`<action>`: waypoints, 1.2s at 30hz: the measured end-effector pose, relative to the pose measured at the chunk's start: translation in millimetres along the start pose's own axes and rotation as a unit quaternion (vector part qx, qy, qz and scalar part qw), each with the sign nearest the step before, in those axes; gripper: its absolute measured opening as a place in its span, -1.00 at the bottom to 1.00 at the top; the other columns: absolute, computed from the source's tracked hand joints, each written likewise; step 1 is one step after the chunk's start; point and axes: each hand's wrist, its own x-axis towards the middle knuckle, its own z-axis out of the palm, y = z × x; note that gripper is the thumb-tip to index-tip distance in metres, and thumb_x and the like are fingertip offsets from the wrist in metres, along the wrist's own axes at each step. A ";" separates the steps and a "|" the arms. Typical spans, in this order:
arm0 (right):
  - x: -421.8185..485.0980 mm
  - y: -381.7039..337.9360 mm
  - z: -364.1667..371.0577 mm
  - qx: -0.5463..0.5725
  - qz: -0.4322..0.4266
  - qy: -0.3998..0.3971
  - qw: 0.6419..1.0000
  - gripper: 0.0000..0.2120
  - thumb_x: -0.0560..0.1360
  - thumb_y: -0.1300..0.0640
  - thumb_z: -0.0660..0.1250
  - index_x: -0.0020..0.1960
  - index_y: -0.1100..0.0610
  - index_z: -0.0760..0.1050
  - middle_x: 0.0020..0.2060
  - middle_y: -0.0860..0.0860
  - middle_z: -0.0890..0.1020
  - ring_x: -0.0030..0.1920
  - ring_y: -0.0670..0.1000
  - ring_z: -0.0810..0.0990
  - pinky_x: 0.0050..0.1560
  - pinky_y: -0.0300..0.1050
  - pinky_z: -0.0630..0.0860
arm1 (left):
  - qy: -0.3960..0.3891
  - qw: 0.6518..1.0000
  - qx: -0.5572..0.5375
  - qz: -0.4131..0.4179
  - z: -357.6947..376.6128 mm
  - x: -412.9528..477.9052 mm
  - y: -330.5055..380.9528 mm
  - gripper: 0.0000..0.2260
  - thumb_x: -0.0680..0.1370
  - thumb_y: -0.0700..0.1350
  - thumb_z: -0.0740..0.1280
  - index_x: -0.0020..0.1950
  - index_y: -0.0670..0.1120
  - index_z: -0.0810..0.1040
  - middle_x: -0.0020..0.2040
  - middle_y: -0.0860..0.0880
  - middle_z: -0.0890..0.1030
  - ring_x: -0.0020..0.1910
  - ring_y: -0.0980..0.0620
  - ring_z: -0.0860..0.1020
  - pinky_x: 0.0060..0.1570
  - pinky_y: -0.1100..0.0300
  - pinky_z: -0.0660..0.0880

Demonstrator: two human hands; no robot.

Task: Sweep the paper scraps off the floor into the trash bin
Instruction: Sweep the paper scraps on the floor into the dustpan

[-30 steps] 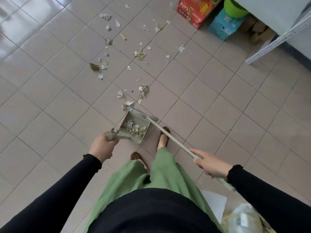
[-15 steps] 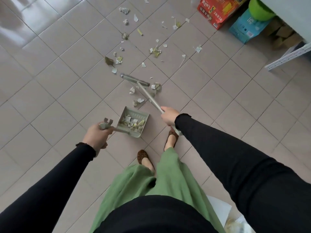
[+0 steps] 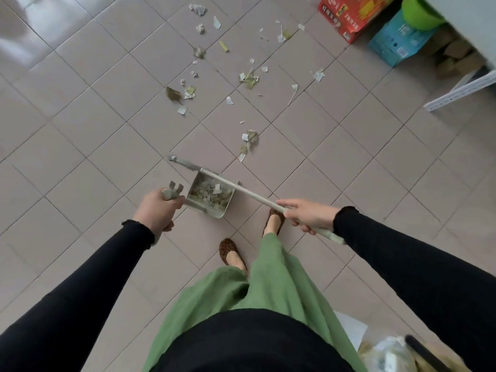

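Holding paper scraps [image 3: 212, 190], the dustpan [image 3: 200, 205] hangs from the left hand [image 3: 157, 209].

floor: grey tiles [image 3: 80, 135], glossy | boxes: red [image 3: 346, 14], blue [image 3: 394, 44] | white shelf rail [image 3: 461, 89]

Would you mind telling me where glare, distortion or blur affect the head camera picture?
Head view: window glare whitens the tiled floor at top left; wide-angle distortion bends the grout lines and stretches both sleeves; the trash bag at bottom right is soft, while the dustpan and paper scraps stay sharp.
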 end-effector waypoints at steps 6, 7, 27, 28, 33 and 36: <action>31.1 -22.1 21.2 -0.034 -0.020 0.086 0.996 -0.46 0.61 0.20 0.06 0.58 -0.03 0.21 -0.15 0.01 0.51 -0.40 -0.02 0.39 -0.53 -0.19 0.34 | -0.001 1.000 0.001 0.006 5.1 -7.2 -6.5 -0.82 0.59 -0.17 0.33 0.06 -0.30 0.55 -0.21 -0.14 0.36 -0.50 -0.02 0.29 -0.47 0.24 0.28; 39.9 -25.9 23.9 -0.031 -0.015 0.079 0.996 -0.46 0.61 0.20 0.06 0.58 -0.03 0.22 -0.18 0.01 0.50 -0.39 0.00 0.40 -0.51 -0.19 0.35 | 0.001 1.000 -0.003 0.005 6.4 -8.2 -7.8 -0.82 0.59 -0.17 0.33 0.05 -0.30 0.54 -0.22 -0.13 0.35 -0.50 -0.01 0.29 -0.46 0.24 0.27; 24.7 21.3 -83.7 0.009 0.024 0.215 0.976 -0.49 0.62 0.21 0.06 0.55 0.00 0.25 -0.22 -0.02 0.47 -0.40 0.02 0.42 -0.47 -0.17 0.36 | -0.031 0.997 0.044 0.058 54.9 10.8 43.9 -0.86 0.56 -0.14 0.31 0.05 -0.18 0.56 -0.12 -0.17 0.50 -0.49 -0.05 0.39 -0.45 0.19 0.38; 33.0 18.7 -93.1 -0.007 0.034 0.208 0.977 -0.51 0.61 0.24 0.05 0.53 0.03 0.28 -0.20 0.05 0.51 -0.39 0.05 0.43 -0.45 -0.16 0.37 | -0.032 0.997 0.047 0.061 57.8 12.5 48.1 -0.88 0.57 -0.14 0.31 0.03 -0.16 0.56 -0.11 -0.17 0.51 -0.50 -0.05 0.39 -0.46 0.19 0.38; 40.3 32.9 -89.7 -0.075 0.075 0.149 0.983 -0.57 0.60 0.28 0.03 0.44 0.12 0.36 -0.16 0.19 0.52 -0.41 0.07 0.42 -0.46 -0.15 0.37 | -0.043 0.996 0.054 0.062 65.9 16.7 62.7 -0.93 0.59 -0.12 0.29 -0.07 -0.08 0.52 -0.12 -0.17 0.48 -0.49 -0.05 0.38 -0.45 0.19 0.38; 3.0 59.7 -78.2 -0.071 0.086 0.096 0.989 -0.52 0.62 0.24 0.05 0.51 -0.01 0.30 -0.28 0.08 0.46 -0.46 -0.01 0.37 -0.57 -0.24 0.31 | -0.041 0.997 0.039 0.053 68.0 18.3 64.5 -0.92 0.59 -0.13 0.30 -0.07 -0.11 0.53 -0.14 -0.16 0.46 -0.50 -0.05 0.36 -0.45 0.19 0.36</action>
